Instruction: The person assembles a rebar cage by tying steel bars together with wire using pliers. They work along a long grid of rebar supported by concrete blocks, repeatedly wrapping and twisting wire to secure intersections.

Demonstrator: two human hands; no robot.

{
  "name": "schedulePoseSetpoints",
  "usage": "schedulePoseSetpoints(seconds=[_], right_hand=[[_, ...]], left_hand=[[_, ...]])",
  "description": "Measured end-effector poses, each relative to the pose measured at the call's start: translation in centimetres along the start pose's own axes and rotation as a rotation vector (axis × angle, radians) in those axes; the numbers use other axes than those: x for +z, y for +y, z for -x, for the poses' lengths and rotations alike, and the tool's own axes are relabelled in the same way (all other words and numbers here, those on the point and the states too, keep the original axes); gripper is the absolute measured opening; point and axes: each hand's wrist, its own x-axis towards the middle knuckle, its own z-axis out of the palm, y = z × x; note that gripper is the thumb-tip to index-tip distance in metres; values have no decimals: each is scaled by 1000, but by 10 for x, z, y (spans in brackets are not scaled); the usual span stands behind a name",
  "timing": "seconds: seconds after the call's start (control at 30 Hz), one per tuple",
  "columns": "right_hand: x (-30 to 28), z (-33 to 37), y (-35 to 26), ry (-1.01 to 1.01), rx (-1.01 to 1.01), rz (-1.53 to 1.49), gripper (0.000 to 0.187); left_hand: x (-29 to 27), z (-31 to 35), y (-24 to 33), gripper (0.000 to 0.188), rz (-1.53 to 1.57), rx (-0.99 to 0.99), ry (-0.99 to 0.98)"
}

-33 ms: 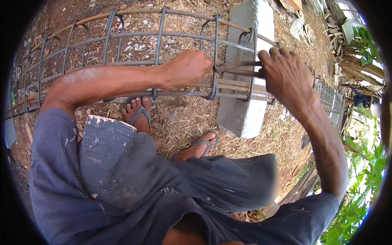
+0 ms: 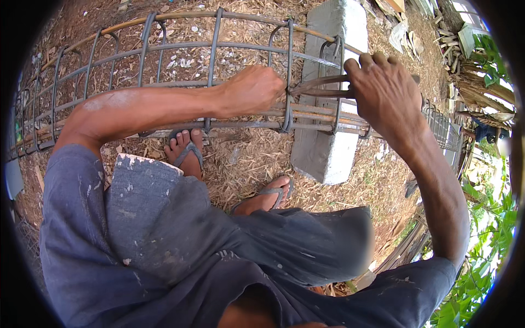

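Since the earlier frame, the right hand [image 2: 383, 95] has nudged round a little and the dark, long-handled metal pincers [image 2: 320, 83] have tilted with it; the left hand [image 2: 257, 90] looks basically parked to us. Right fingers are wrapped around the handles. Left ones are clenched in a fist, but we can't tell if anything's inside. The pincers' tips sit at a crossing on the long grey steel rebar cage [image 2: 214, 49], just beside that fist.

Our worry: if the tips slip off under a twist, the left knuckles are right there to get pinched or scraped on the bars. A cage that rocks on the chunky pale rectangular block [image 2: 340, 156] could cause that too, we reckon. And the left foot [image 2: 190, 164] and right foot [image 2: 265, 200] only have grey strappy sandals, so a dropped tool might hurt.

As for what's in the way, one stirrup [image 2: 339, 101] stands under the handles, and the left forearm [image 2: 158, 109] hides some bars. Straw-coloured shavings [image 2: 235, 150] litter the ground.
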Motion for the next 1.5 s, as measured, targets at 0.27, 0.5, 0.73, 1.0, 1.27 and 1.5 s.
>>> schedulePoseSetpoints(seconds=[0.27, 0.5, 0.73, 1.0, 1.27, 1.5], right_hand=[[7, -27, 20, -51, 6, -62, 11], [-1, -19, 5, -75, 101, -61, 13], [-2, -4, 3, -44, 112, -126, 14], [-3, -13, 10, -87, 114, -183, 11], [-7, -8, 9, -108, 58, -243, 14], [-25, -24, 18, -168, 56, -221, 20]], left_hand=[[-12, 0, 10, 37, 15, -95, -78], [-10, 11, 16, 71, -130, -125, -145], [-18, 2, 19, 71, -44, -154, -223], [-18, 5, 20, 74, -74, -158, -238], [-20, 6, 25, 71, -114, -153, -285], [-36, -10, 10, 76, 173, -296, -382]])
